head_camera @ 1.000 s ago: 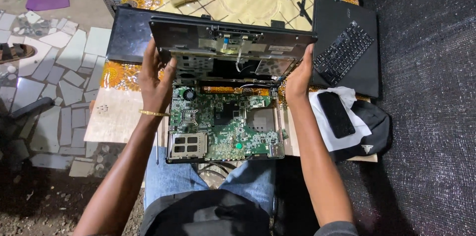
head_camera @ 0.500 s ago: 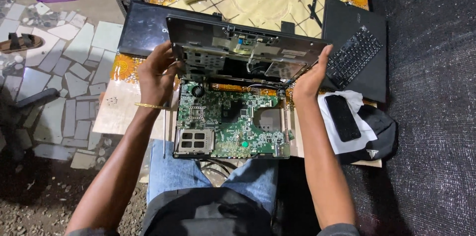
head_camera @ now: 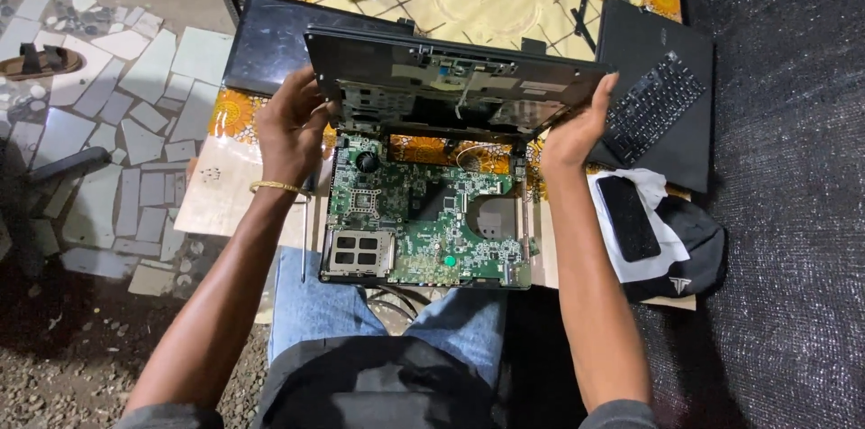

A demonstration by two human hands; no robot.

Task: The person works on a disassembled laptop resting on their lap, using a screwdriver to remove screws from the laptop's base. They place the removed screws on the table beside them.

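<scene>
Head view: hands (head_camera: pixel 290 127) gripping laptop cover (head_camera: pixel 450 86).

hands: left (head_camera: pixel 290 125) fingers curled, gripping | right (head_camera: pixel 577 127) palm inward, clasping | both forearms extended forward

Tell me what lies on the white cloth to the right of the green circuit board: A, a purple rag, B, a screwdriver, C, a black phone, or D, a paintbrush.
C: a flat black phone lies on the white cloth, just right of the right hand's forearm and the green circuit board.
</scene>
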